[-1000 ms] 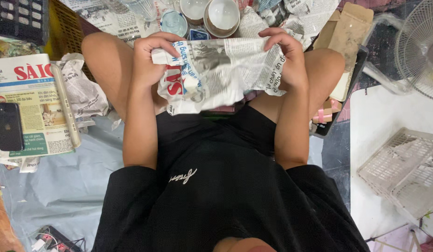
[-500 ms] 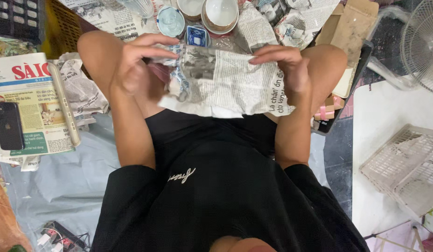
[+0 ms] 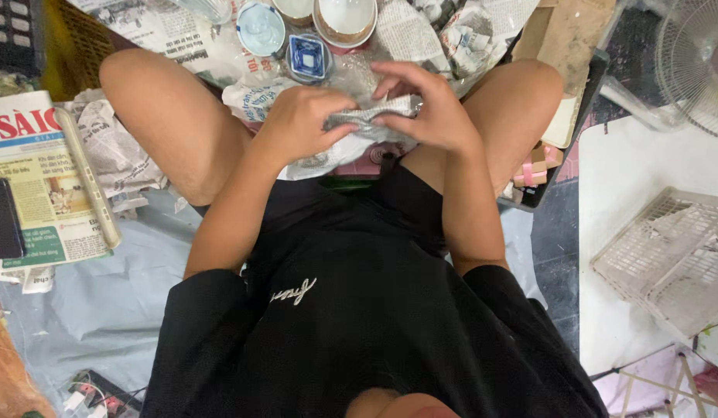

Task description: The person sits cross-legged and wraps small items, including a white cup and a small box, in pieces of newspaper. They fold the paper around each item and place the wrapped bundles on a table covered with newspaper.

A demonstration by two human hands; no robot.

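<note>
Bundle: newspaper-wrapped bundle (image 3: pixel 367 124) sits between both hands, over the lap, just in front of the dishes.
L hand: left hand (image 3: pixel 301 124) clenched on bundle's left side, fingers curled over the paper.
R hand: right hand (image 3: pixel 429 112) grasping bundle's right end, fingertips pressing paper on top.
Contents: whatever is inside the wrap is hidden by paper + hands.
Dishes: blue patterned square dish (image 3: pixel 309 58), pale blue bowl (image 3: pixel 260 29), white bowl (image 3: pixel 345 19) w/ brown rim, all on newspaper sheets, nothing visible inside; white bowl cut off at top edge.
Basket: white wire basket (image 3: pixel 668 259) at right, tilted, contents hard to tell.
Left side: folded newspaper (image 3: pixel 34 186) w/ dark phone (image 3: pixel 3 220) on it, partly cut off.
</note>
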